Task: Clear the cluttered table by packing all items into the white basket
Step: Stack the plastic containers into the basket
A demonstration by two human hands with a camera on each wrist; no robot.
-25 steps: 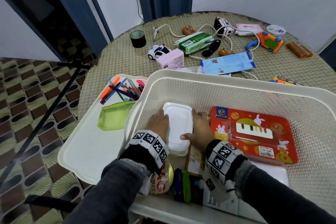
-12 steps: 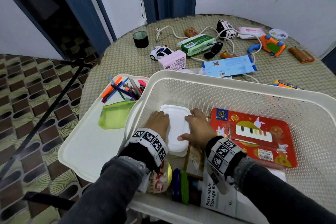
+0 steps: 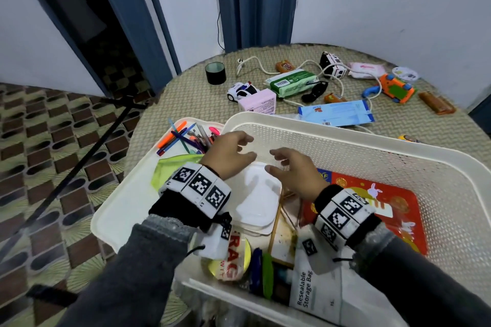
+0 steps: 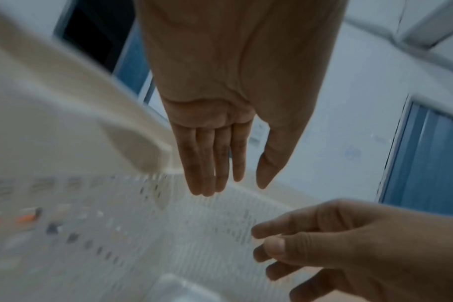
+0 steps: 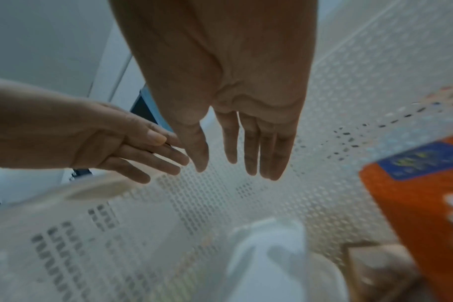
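Now then, from where I stand by the table:

Hands: the left hand (image 3: 228, 156) and right hand (image 3: 295, 172) hang over the white basket (image 3: 345, 138) with fingers loose and spread, gripping nothing.

Lidded box: a white box (image 3: 256, 202) lies flat on the basket floor, below both palms and touched by neither.

How it looks: rounded corners, pale glossy lid, low and shallow; a red packet (image 3: 393, 210) lies beside it at 3 o'clock.

How it would handle: I'd guess light and stiff, thin plastic, a little slippery; best taken by its two long edges, not pressed on the lid.

Basket: perforated walls, thick rim, fairly rigid by the look of it; it sits on the near edge of the table (image 3: 186, 98).

Still out at 12 o'clock: a green pack (image 3: 292, 83), a blue packet (image 3: 336, 113), a pink carton (image 3: 259, 103), a toy car (image 3: 240, 90), a dark cup (image 3: 215, 73).

Pens: a heap of pens (image 3: 186, 138) on a white tray (image 3: 117, 210) at 10 o'clock; slim, prone to roll, better gathered as a bunch.

Cable: a white cable (image 3: 255, 65) winds among the far items; limp, likely to snag.
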